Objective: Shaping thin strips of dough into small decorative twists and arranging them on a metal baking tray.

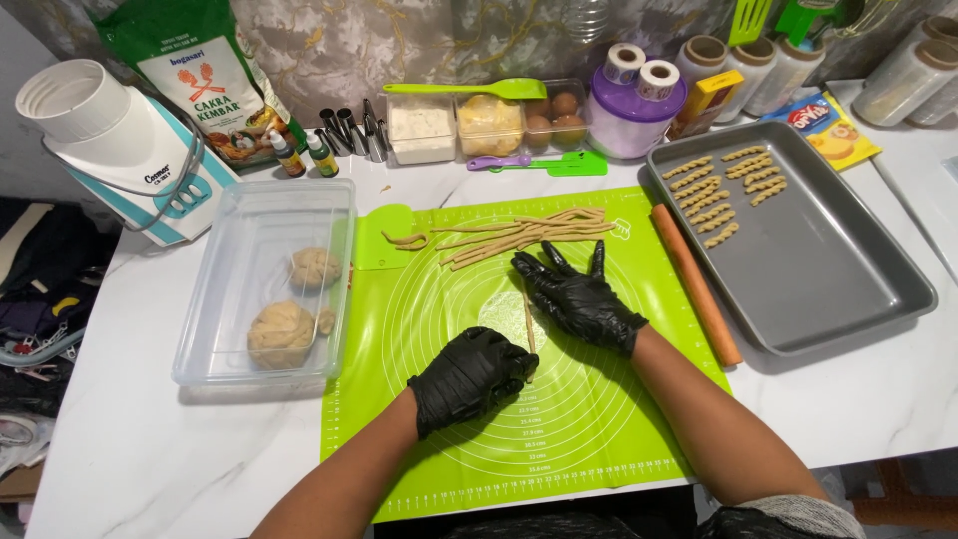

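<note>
- We've got a thin dough strip [528, 321] lying on the green silicone mat [619, 399], right between our two black-gloved hands.
- Left hand [471, 374] is curled loosely at the strip's near end; right hand [577, 295] is flat, fingers spread, beside its far end, gripping nothing.
- That strip looks soft, light and easy to tear (we'd lift it gently from both ends).
- More strips [524, 232] sit further up the mat.
- Packages: a tall green-and-white flour bag [190, 70] stands at the counter's back left, and a flat blue-and-yellow packet [826, 125] lies behind the grey baking tray [828, 269].
</note>
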